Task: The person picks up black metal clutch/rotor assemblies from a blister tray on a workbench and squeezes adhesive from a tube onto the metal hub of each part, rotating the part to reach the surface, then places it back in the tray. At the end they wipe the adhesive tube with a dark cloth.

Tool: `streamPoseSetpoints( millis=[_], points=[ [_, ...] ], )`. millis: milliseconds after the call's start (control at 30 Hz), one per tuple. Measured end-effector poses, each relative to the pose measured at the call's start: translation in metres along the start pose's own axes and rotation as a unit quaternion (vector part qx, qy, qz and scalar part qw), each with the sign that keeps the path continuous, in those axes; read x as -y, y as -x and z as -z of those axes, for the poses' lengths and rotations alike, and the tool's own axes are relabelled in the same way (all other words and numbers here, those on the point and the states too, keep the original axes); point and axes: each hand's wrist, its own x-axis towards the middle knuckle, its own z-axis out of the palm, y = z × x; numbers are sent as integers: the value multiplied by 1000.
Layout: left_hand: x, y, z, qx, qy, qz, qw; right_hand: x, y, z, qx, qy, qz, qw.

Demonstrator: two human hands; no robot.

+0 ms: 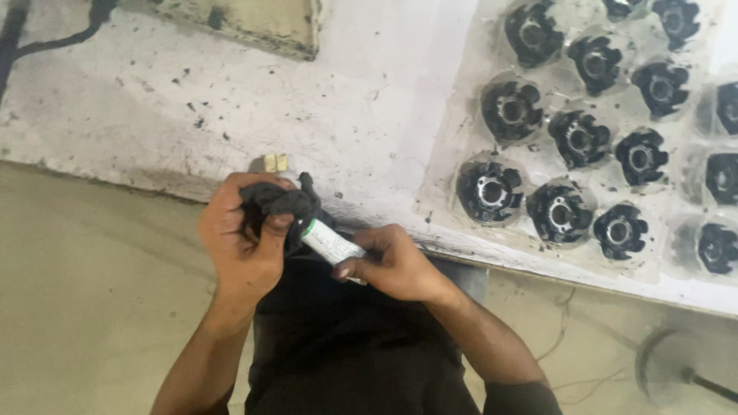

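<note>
My left hand point(242, 242) is closed around a black, lobed part point(283, 201), held just off the front edge of the white worktable point(231, 100). My right hand point(392, 265) grips a small white tube with a green collar point(330, 244), its tip pointed into the black part. Both hands sit close together above my dark clothing.
A clear plastic tray point(453, 115) on the table's right side holds several black round parts with metal centres point(490, 190). A small tan block point(275, 162) lies near the table edge. A dirty slab point(254, 27) rests at the back. A round grey stand base point(665, 367) stands on the floor at the right.
</note>
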Motion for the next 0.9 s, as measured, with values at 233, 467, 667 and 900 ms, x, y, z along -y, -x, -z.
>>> streamPoseSetpoints(
  millis=[233,467,667,900],
  points=[
    [4,10,2,-1,57,18,998,-3,4,-7,-27,67,64,995],
    [1,11,4,5,38,16,999,-11,9,-8,68,-38,119,990],
    [9,17,6,15,4,9,1000,-27,9,-10,-15,68,63,996],
    [-4,5,13,54,-60,51,995,-30,10,-10,-16,9,105,994]
  ],
)
